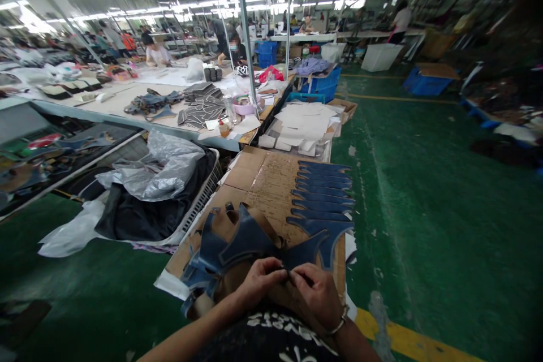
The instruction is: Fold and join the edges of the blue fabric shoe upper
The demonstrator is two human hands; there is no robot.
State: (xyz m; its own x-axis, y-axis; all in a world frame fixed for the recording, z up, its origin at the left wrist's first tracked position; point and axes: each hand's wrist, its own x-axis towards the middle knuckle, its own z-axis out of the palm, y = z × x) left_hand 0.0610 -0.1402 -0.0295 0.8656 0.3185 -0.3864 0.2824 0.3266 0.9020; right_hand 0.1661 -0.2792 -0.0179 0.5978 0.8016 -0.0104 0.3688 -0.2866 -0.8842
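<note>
Head view, left to right: a white wire basket [202, 199] on the green floor holds dark cloth and a crumpled clear plastic bag [163, 167]. Beside it a flattened cardboard sheet [263, 178] serves as a work surface. At its near end lies a loose heap of dark blue cut leather pieces [220, 249]. The left hand [258, 283] is curled nearly closed, its thumb and fingertips pinching the near edge of one blue piece [303, 249] just above the lap. The right hand [316, 297], a bracelet at its wrist, is closed the same way on the same edge, the two hands touching. Further right a tidy row of blue strips [324, 192] lies fanned along the cardboard's edge. Done well, I judge this pinch wants both thumbs close together so the edge stays flat, and the piece clear of the heap so nothing drags the laid row askew.
</note>
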